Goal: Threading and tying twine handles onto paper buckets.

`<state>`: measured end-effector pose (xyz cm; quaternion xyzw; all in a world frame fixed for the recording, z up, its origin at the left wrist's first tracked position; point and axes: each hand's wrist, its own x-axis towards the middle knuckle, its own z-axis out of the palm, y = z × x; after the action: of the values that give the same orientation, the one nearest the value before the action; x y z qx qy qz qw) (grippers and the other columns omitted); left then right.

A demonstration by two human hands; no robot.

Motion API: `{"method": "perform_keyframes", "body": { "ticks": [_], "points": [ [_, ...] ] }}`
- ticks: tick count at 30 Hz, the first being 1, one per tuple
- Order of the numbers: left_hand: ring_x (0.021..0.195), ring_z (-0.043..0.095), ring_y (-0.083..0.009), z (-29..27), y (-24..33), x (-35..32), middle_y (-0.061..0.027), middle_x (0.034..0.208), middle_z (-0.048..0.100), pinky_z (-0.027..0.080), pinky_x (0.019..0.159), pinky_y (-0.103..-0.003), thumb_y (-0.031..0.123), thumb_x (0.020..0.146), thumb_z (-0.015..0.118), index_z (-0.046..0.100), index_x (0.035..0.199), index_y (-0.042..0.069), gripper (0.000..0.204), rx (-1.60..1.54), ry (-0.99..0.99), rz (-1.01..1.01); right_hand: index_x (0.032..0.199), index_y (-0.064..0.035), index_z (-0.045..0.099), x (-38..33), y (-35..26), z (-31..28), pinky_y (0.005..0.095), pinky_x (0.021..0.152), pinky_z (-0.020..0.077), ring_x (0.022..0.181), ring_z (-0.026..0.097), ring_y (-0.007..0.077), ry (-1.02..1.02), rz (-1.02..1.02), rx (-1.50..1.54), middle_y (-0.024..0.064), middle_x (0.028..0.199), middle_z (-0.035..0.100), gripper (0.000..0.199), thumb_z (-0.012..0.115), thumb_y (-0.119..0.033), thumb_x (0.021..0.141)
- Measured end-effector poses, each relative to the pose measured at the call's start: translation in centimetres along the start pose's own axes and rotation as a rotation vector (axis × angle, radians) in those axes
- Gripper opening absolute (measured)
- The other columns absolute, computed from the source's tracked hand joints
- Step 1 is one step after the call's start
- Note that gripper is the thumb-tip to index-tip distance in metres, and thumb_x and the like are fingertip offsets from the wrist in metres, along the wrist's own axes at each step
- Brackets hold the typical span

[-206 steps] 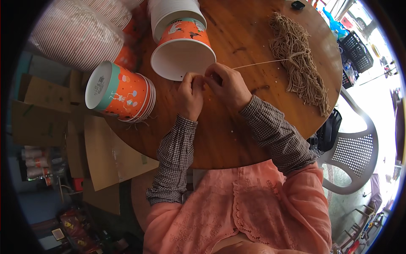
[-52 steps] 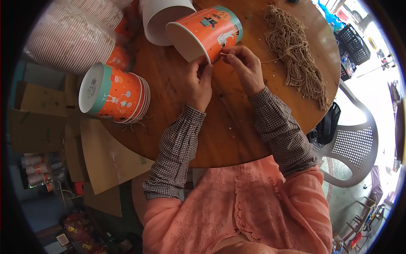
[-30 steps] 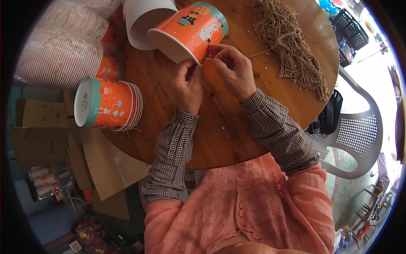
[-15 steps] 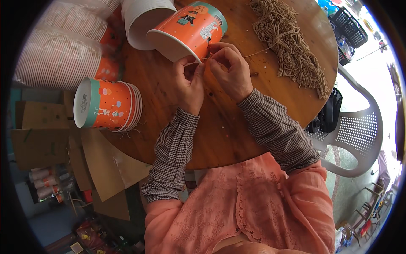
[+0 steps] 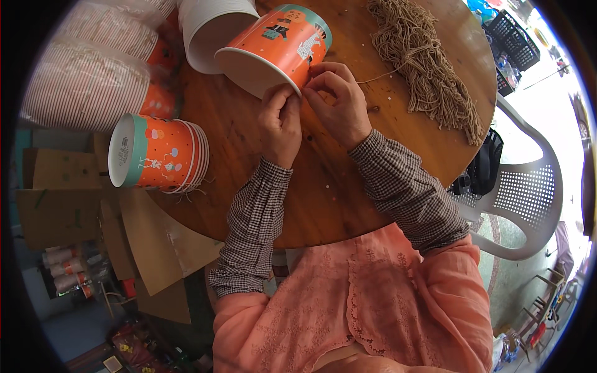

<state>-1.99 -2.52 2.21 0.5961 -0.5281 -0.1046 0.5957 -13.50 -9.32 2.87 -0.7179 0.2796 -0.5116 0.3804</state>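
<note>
On the far side of a round brown wooden table (image 5: 348, 199), an orange-and-teal paper bucket (image 5: 264, 51) lies tipped, its white rim between the closed fingers of a left hand (image 5: 281, 130). Beside it, a right hand (image 5: 341, 109) pinches a thin tan cord (image 5: 377, 78) that runs to a tan string bundle (image 5: 426, 65), far right.
</note>
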Motion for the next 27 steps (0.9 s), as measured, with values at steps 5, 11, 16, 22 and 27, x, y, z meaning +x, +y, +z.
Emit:
{"method": "perform_keyframes", "body": {
  "ticks": [5, 11, 16, 22, 27],
  "points": [
    [0.079, 0.062, -0.0169, -0.4, -0.3, 0.6, -0.0089, 0.088, 0.063, 0.05, 0.07, -0.029, 0.003, 0.088, 0.058, 0.063, 0.096, -0.002, 0.01, -0.031, -0.021, -0.14, 0.085, 0.0003, 0.065, 0.0, 0.0, -0.1, 0.0297, 0.078, 0.0535, 0.097, 0.06, 0.0196, -0.002, -0.004, -0.02, 0.0102, 0.108, 0.058, 0.009, 0.069, -0.006, 0.079],
    [0.075, 0.063, -0.0153, -0.8, -1.0, 1.1, -0.0082, 0.085, 0.064, 0.05, 0.068, -0.028, 0.008, 0.086, 0.063, 0.063, 0.094, 0.0, 0.012, 0.012, -0.041, -0.097, 0.087, -0.0007, 0.066, 0.2, 0.1, -0.2, 0.0364, 0.086, 0.0503, 0.101, 0.059, 0.0278, -0.049, -0.008, -0.002, 0.0126, 0.11, 0.058, 0.014, 0.07, -0.009, 0.076],
    [0.075, 0.061, -0.0199, -1.0, -0.2, 0.3, -0.01, 0.085, 0.061, 0.05, 0.066, -0.031, 0.004, 0.084, 0.057, 0.06, 0.09, 0.001, 0.008, -0.004, 0.078, -0.093, 0.097, 0.0029, 0.063, 0.3, 0.3, 0.0, 0.0285, 0.087, 0.0538, 0.103, 0.061, 0.0188, -0.079, 0.013, 0.022, 0.0101, 0.114, 0.056, 0.014, 0.064, 0.001, 0.083],
    [0.081, 0.06, -0.0238, -0.9, 2.9, -0.3, -0.0102, 0.087, 0.057, 0.05, 0.068, -0.033, -0.002, 0.08, 0.055, 0.058, 0.089, 0.0, 0.009, 0.251, 0.152, 0.376, 0.097, 0.0031, 0.062, 0.2, 1.0, 0.1, 0.0285, 0.086, 0.0542, 0.103, 0.061, 0.0189, -0.072, -0.075, 0.013, 0.0108, 0.116, 0.056, 0.014, 0.063, 0.002, 0.084],
    [0.084, 0.062, -0.024, -1.1, 2.9, -0.2, -0.0122, 0.094, 0.062, 0.051, 0.07, -0.032, -0.004, 0.08, 0.056, 0.06, 0.091, 0.0, 0.012, 0.308, 0.082, 0.521, 0.097, 0.0004, 0.064, 0.3, 0.1, -0.2, 0.0331, 0.089, 0.0518, 0.104, 0.06, 0.0231, -0.095, -0.095, 0.007, 0.0116, 0.118, 0.056, 0.015, 0.066, 0.0, 0.082]
  ]
}}
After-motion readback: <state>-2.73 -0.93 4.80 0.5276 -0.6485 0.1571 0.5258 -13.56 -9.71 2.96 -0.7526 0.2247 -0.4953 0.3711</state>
